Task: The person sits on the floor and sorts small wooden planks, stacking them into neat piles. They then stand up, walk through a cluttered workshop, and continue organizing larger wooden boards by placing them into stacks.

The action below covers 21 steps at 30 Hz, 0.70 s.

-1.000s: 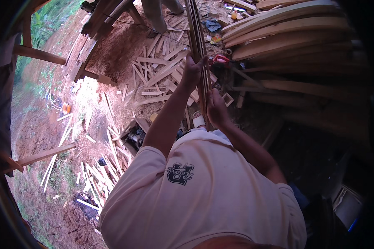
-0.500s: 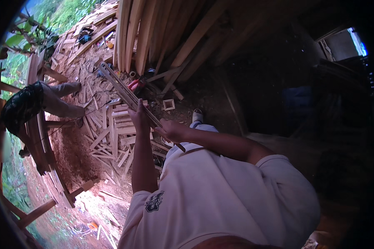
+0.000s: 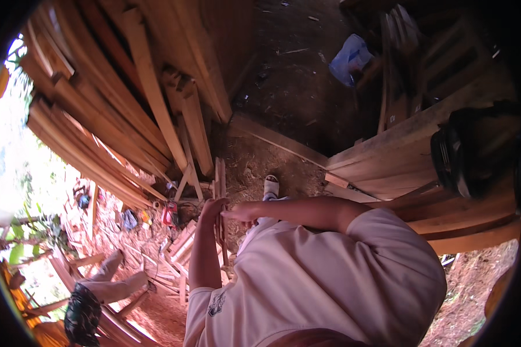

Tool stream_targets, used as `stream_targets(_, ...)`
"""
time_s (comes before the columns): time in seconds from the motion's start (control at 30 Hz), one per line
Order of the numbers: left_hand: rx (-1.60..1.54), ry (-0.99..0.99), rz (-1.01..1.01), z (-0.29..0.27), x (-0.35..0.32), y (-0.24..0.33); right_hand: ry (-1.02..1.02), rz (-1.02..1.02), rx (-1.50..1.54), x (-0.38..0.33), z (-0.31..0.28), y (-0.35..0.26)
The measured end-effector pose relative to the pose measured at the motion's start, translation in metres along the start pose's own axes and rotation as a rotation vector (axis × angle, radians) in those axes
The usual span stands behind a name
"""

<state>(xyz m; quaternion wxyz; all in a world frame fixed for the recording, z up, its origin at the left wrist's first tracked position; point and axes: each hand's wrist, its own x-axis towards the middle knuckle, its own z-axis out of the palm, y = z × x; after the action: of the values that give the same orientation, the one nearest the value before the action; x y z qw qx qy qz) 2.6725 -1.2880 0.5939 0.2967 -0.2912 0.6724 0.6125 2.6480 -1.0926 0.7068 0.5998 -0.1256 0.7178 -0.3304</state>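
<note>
Still held: wood strips (image 3: 220,176), now running nearly straight up the view, no longer slanted.
Left hand (image 3: 213,207): fingers clamped around the strips.
Right hand (image 3: 241,212): just beside the left, fingers curled; one cannot tell whether they grip the strips.
Long boards (image 3: 149,78): beyond the strips, filling more of the upper left than before.
Blue bag (image 3: 351,59): newly visible at the right edge of the dark floor (image 3: 292,87).
Co-worker (image 3: 84,312): now lower left.
</note>
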Motion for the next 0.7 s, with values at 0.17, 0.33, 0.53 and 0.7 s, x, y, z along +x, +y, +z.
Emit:
stream_targets(0.17, 0.310, -0.140, -0.003, 0.028, 0.041, 0.068, 0.376, -0.069, -0.254, 0.008, -0.138, 0.141)
stream_targets(0.33, 0.496, -0.118, 0.029, 0.023, 0.067, 0.107, 1.155, -0.845, 0.044, -0.170, -0.242, 0.019)
stream_targets(0.53, 0.506, -0.180, -0.018, 0.086, 0.045, 0.240, 1.642, -1.366, -0.302, -0.336, -0.281, -0.075)
stream_targets(0.7, 0.549, -0.217, 0.013, 0.132, 0.085, 0.313, 1.924, -1.358, -0.110, -0.351, -0.313, -0.071)
